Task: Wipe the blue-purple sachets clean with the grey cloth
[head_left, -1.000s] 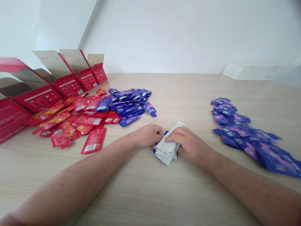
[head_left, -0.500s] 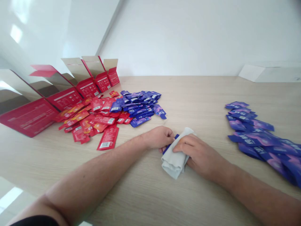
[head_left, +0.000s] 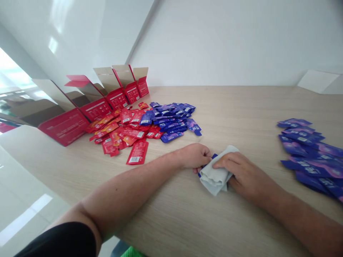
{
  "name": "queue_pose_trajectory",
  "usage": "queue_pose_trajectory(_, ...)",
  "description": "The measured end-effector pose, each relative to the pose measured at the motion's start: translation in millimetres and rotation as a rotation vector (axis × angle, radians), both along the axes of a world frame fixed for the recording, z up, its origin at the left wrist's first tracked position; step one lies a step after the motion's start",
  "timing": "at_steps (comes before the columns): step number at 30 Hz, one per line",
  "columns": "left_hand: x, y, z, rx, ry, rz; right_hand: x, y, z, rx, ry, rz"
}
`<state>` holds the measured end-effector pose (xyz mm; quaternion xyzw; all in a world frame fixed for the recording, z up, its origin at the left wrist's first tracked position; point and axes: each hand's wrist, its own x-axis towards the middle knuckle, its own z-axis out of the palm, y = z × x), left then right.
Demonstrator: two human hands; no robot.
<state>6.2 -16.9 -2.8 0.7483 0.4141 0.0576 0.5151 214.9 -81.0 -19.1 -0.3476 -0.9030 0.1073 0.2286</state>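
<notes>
Between my hands, just above or on the table, is a blue sachet [head_left: 214, 156], mostly covered by a folded white cloth [head_left: 215, 175]. My left hand [head_left: 197, 157] pinches the sachet's left end. My right hand [head_left: 238, 167] is closed on the cloth, which wraps over the sachet. Beyond my left hand lies a pile of blue sachets [head_left: 174, 119], overlapping a pile of red and orange sachets [head_left: 120, 132]. To the right of my right hand, more blue sachets [head_left: 313, 166] lie in an overlapping row.
Several red cardboard boxes [head_left: 63, 126] with raised flaps stand in a row at the left. A white box-like object [head_left: 318, 81] is at the back right against the wall. The wooden table's [head_left: 235, 107] left edge shows at lower left, with shiny floor [head_left: 29, 210] beyond.
The view has turned left, so everything appears further right. My hands keep hold of the sachet and cloth; the cloth's lower fold has shifted slightly.
</notes>
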Motion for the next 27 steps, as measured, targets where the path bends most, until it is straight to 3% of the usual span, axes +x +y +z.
queue_pose_trajectory(6, 0.1, -1.2, 1.8, 0.002, 0.009, -0.016, -1.4, -2.5, -0.3, -0.003, -0.016, 0.074)
queue_pose_trajectory(11, -0.4, -0.7, -0.7, 0.004, -0.007, 0.007, 1.2, 1.1, -2.9, 0.031, -0.012, -0.01)
queue_pose_trajectory(16, -1.6, 0.5, -3.8, 0.008, -0.015, -0.019, -1.6, -2.3, -1.4, 0.019, -0.023, 0.08)
queue_pose_trajectory(21, -1.4, 1.5, -6.7, 0.019, -0.025, -0.006, 0.7, 0.5, -3.7, 0.05, -0.013, -0.017)
queue_pose_trajectory(27, -1.0, -0.7, -3.2, 0.005, 0.003, 0.016, -0.6, -0.3, -3.7, 0.034, -0.005, 0.058)
